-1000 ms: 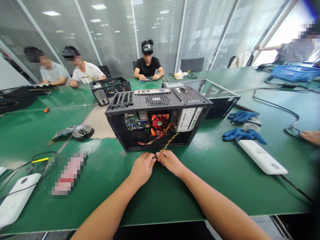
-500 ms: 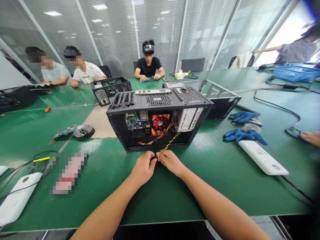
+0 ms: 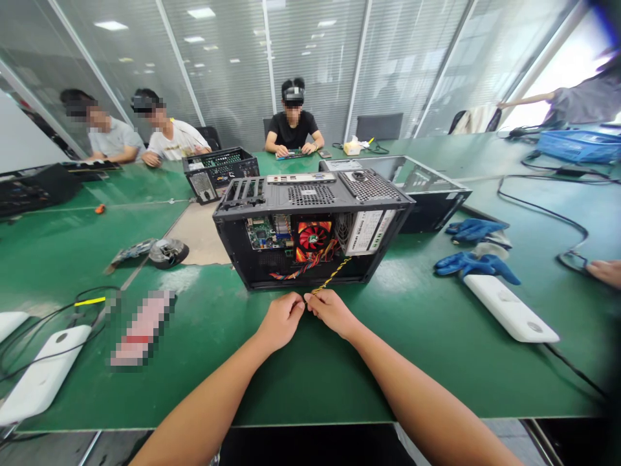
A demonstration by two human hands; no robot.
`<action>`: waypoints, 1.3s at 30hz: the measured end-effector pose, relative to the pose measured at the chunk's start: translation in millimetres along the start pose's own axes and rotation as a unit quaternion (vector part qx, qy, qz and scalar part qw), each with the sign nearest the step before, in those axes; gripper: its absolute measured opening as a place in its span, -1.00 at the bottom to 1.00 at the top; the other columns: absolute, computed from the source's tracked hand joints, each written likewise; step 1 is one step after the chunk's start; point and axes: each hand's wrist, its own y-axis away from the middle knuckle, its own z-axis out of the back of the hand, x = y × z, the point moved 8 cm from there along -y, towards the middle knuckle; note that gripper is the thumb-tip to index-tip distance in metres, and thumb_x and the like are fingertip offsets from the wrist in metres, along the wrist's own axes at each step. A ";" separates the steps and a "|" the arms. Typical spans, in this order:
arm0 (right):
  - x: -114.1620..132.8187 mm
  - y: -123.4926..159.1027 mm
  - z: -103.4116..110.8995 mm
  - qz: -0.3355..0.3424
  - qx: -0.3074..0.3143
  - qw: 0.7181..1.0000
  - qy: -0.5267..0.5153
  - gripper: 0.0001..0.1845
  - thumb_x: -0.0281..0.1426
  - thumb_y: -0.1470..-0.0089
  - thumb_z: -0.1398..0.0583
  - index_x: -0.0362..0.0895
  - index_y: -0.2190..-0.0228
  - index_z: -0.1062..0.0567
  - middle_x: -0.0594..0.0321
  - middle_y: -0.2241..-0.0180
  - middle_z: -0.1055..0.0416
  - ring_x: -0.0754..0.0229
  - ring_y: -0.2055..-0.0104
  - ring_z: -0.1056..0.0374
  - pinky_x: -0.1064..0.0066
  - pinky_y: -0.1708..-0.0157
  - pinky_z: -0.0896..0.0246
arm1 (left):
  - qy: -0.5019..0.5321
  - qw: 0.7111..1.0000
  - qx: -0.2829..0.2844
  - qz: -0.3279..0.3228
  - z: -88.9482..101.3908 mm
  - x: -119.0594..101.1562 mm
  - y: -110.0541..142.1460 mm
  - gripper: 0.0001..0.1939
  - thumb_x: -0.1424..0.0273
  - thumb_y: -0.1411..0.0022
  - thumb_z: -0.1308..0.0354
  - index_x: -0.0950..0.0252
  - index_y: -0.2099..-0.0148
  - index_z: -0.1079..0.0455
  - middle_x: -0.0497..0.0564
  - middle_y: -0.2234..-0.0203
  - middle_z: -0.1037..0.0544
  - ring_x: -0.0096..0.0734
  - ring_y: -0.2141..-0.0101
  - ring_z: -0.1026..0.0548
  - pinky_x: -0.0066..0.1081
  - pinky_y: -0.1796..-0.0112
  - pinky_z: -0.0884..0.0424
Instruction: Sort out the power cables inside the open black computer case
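Note:
An open computer case (image 3: 310, 194) lies on its side in front of me. Inside it show a motherboard (image 3: 262, 234), a red cooling fan (image 3: 314, 238), a power supply (image 3: 371, 232) and a bundle of coloured wires (image 3: 305, 270). A twisted yellow-and-black cable (image 3: 334, 273) runs down from the power supply to my right hand (image 3: 332, 312), whose fingers pinch its lower part. Close beside it, nearly touching, my left hand (image 3: 281, 319) is closed with thumb against fingers; what lies in that grip is hidden. Both hands are just before the case's near edge.
White power strips (image 3: 509, 309) lie at right and left, with blue gloves (image 3: 478, 262) behind the right one. A blurred pink item (image 3: 143, 330) and a roll of tape (image 3: 167, 252) are at left. Another case (image 3: 220, 171) stands farther back; people sit across the green table (image 3: 310, 382).
The view has shifted slightly, so everything sits a little more to the right. A dark piece seen between my hands before is now hidden. My right hand keeps its pinch on the cable.

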 end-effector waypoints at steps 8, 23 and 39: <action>4.9 0.6 3.6 0.029 -0.018 0.998 0.049 -0.55 -0.17 -0.19 -0.07 -0.13 0.64 -0.39 0.31 0.66 -0.29 0.28 0.56 -0.19 0.43 0.48 -0.04 | 0.008 1.000 0.014 0.002 -0.4 -1.3 0.8 -0.74 0.38 -0.34 0.09 0.28 0.39 -0.29 -0.10 0.55 -0.39 -0.46 0.49 -0.35 -0.46 0.41 -0.20; 4.7 1.0 1.8 0.025 -0.011 1.000 -0.007 -0.48 -0.08 -0.15 -0.09 -0.13 0.70 -0.33 0.32 0.70 -0.20 0.32 0.60 -0.10 0.45 0.55 0.01 | -0.030 0.998 -0.042 -0.046 8.8 -9.2 6.6 -0.83 0.34 -0.34 0.02 0.27 0.21 -0.35 -0.09 0.52 -0.43 -0.47 0.50 -0.37 -0.46 0.41 -0.26; -11.9 5.9 -10.2 -0.114 0.003 0.963 -0.242 -0.50 0.02 0.06 -0.23 -0.14 0.65 -0.30 0.45 0.76 -0.06 0.43 0.72 0.12 0.47 0.69 0.29 | -0.202 0.961 -0.025 -0.186 2.2 -26.1 13.9 -0.81 0.37 -0.35 0.01 0.28 0.21 -0.42 0.07 0.39 -0.47 -0.29 0.31 -0.42 -0.27 0.24 -0.39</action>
